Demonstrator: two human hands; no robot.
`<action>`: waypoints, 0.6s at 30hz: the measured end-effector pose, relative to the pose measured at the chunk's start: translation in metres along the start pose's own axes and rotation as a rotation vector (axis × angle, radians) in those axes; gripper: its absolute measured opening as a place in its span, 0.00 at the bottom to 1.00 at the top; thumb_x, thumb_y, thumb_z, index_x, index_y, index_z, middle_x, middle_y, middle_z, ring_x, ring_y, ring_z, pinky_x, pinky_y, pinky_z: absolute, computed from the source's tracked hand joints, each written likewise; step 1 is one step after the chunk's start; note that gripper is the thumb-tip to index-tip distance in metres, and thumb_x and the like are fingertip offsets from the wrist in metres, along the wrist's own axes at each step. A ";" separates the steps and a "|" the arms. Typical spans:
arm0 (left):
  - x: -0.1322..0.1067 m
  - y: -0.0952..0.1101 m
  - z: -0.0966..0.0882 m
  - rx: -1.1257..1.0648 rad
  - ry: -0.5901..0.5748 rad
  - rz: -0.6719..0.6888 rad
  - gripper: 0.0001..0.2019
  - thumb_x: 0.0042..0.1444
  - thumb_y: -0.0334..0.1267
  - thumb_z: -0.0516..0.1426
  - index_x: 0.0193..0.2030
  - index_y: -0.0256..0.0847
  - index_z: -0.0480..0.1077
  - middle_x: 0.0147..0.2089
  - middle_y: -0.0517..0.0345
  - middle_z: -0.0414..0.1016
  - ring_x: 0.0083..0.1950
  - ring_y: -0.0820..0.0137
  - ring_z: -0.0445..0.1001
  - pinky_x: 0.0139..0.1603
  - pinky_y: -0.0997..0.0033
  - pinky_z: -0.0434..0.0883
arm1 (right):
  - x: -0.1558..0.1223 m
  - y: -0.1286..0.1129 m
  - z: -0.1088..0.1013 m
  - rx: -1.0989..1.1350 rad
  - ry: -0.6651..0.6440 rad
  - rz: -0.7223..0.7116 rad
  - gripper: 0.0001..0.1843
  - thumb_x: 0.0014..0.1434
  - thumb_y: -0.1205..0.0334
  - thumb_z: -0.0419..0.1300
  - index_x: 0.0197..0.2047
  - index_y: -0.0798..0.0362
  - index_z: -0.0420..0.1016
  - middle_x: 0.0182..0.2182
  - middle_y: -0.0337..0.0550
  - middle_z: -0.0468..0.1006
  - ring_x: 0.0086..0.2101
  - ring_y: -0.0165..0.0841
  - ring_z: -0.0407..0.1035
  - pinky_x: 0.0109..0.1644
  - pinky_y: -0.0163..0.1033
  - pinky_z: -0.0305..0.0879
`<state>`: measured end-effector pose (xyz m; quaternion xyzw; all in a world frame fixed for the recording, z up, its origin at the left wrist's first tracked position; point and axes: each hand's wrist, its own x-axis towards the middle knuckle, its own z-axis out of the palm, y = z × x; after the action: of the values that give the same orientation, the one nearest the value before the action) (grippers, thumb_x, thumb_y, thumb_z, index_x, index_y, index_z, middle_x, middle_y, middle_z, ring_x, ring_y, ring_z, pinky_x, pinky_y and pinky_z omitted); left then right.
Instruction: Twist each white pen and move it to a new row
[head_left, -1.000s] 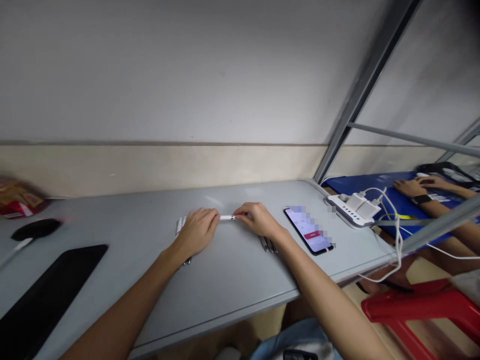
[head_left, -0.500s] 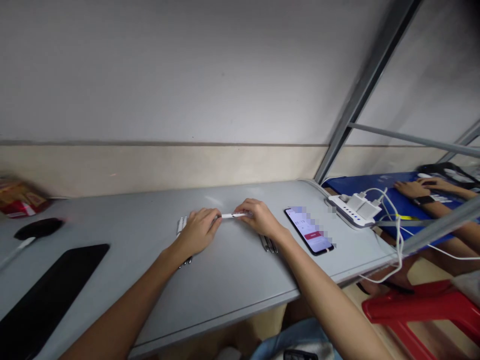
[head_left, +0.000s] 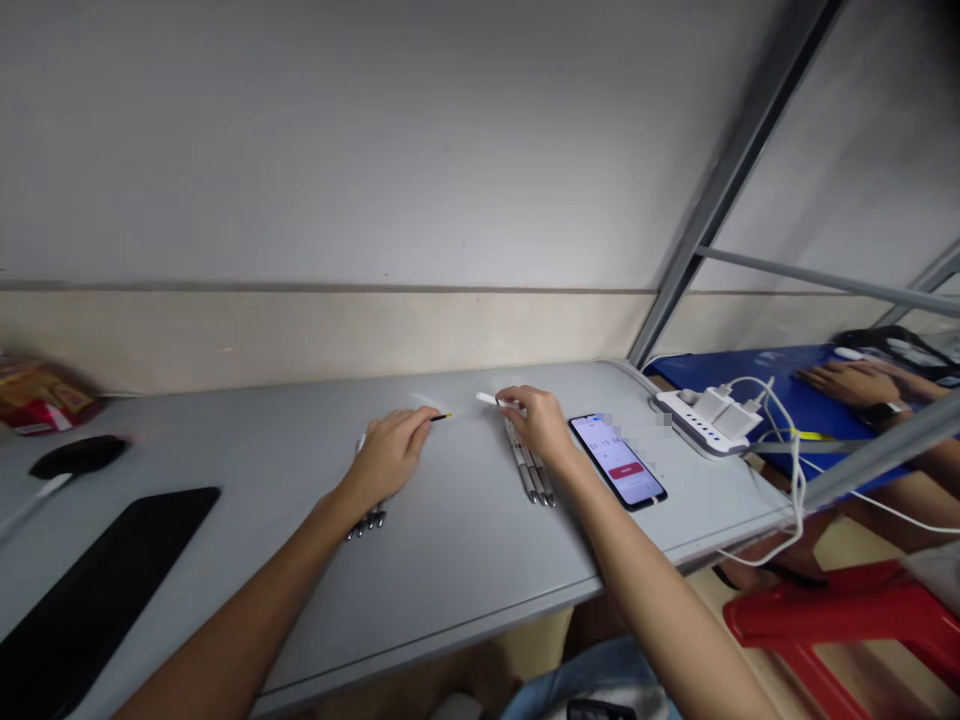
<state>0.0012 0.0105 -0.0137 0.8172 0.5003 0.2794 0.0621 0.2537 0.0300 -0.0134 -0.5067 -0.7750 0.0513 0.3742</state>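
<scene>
My left hand (head_left: 390, 452) is closed on a thin dark pen part (head_left: 442, 416) with a yellowish tip that points right; the rest is hidden in the palm. Off to the right, my right hand (head_left: 536, 418) pinches a white pen piece (head_left: 487, 399), raised a little above the desk. Bare desk shows between the two pieces. Under and beside my left hand lie several pens (head_left: 367, 524), mostly covered, with their silvery ends showing. A second row of grey-and-silver pens (head_left: 529, 470) lies below my right hand.
A lit phone (head_left: 619, 462) lies right of the pens on the grey desk (head_left: 450, 580). Beyond it are a power strip (head_left: 705, 425) with white cables and a metal frame post. To the left are a black mat (head_left: 112, 590) and a red packet (head_left: 49, 398). Another person's hands rest on a blue table (head_left: 720, 370).
The white pen that spanned both hands is now in two parts. My right hand has moved slightly right and up with the white piece; a dark part sticks out of my left hand.
</scene>
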 end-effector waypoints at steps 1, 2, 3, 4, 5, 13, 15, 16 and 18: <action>0.000 0.000 0.000 -0.001 0.004 -0.004 0.16 0.66 0.41 0.43 0.50 0.47 0.69 0.48 0.57 0.76 0.49 0.65 0.72 0.51 0.62 0.65 | 0.000 0.000 0.000 0.001 0.006 0.010 0.11 0.59 0.68 0.58 0.45 0.49 0.77 0.37 0.42 0.78 0.36 0.34 0.71 0.40 0.36 0.60; 0.000 0.000 -0.001 -0.002 0.007 -0.004 0.15 0.66 0.41 0.43 0.50 0.47 0.69 0.48 0.57 0.76 0.49 0.65 0.72 0.51 0.62 0.65 | 0.000 0.000 -0.001 0.002 0.007 0.012 0.11 0.60 0.68 0.58 0.45 0.49 0.77 0.37 0.42 0.78 0.36 0.34 0.71 0.40 0.36 0.60; 0.000 0.000 -0.001 -0.002 0.010 -0.004 0.15 0.66 0.41 0.43 0.50 0.47 0.68 0.48 0.58 0.76 0.49 0.65 0.72 0.51 0.63 0.65 | 0.000 0.000 -0.001 -0.001 0.003 0.005 0.12 0.60 0.68 0.58 0.46 0.49 0.77 0.38 0.42 0.78 0.36 0.34 0.71 0.40 0.36 0.60; 0.000 0.001 -0.001 0.000 0.012 -0.004 0.15 0.66 0.41 0.43 0.50 0.47 0.68 0.48 0.58 0.76 0.49 0.66 0.73 0.51 0.63 0.65 | 0.000 -0.001 -0.001 -0.009 -0.005 -0.006 0.12 0.61 0.68 0.57 0.46 0.49 0.77 0.38 0.43 0.78 0.36 0.34 0.71 0.41 0.36 0.60; 0.000 0.002 -0.001 0.006 0.012 -0.004 0.15 0.66 0.40 0.43 0.50 0.47 0.68 0.48 0.58 0.76 0.49 0.66 0.73 0.51 0.63 0.64 | -0.001 -0.002 -0.001 -0.018 -0.016 -0.018 0.12 0.61 0.68 0.56 0.46 0.49 0.77 0.38 0.43 0.78 0.36 0.34 0.71 0.41 0.36 0.60; -0.002 0.005 0.001 0.096 -0.038 0.002 0.14 0.66 0.39 0.42 0.49 0.47 0.66 0.48 0.58 0.76 0.49 0.64 0.72 0.50 0.61 0.61 | -0.002 -0.011 0.002 -0.075 -0.091 -0.079 0.13 0.64 0.66 0.55 0.47 0.47 0.78 0.41 0.45 0.77 0.40 0.35 0.70 0.43 0.38 0.59; -0.003 0.005 0.001 0.106 -0.050 -0.012 0.14 0.66 0.40 0.42 0.49 0.48 0.66 0.48 0.58 0.76 0.49 0.64 0.72 0.50 0.60 0.60 | -0.002 -0.012 0.003 -0.084 -0.093 -0.095 0.14 0.64 0.66 0.55 0.49 0.46 0.77 0.42 0.45 0.76 0.41 0.35 0.69 0.44 0.39 0.58; -0.003 0.006 0.002 0.108 -0.056 -0.015 0.14 0.66 0.40 0.42 0.49 0.48 0.66 0.49 0.59 0.76 0.50 0.63 0.71 0.50 0.59 0.60 | -0.002 -0.013 0.004 -0.086 -0.094 -0.105 0.14 0.64 0.66 0.55 0.49 0.45 0.77 0.42 0.45 0.76 0.42 0.36 0.68 0.44 0.39 0.58; -0.004 0.008 0.002 0.106 -0.067 -0.017 0.15 0.66 0.40 0.41 0.50 0.49 0.66 0.49 0.59 0.75 0.50 0.63 0.71 0.50 0.59 0.60 | -0.003 -0.014 0.005 -0.084 -0.101 -0.128 0.14 0.64 0.65 0.56 0.50 0.44 0.76 0.42 0.45 0.76 0.42 0.36 0.68 0.45 0.40 0.57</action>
<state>0.0069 0.0039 -0.0140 0.8239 0.5190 0.2246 0.0380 0.2401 0.0219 -0.0124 -0.4682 -0.8250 0.0203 0.3158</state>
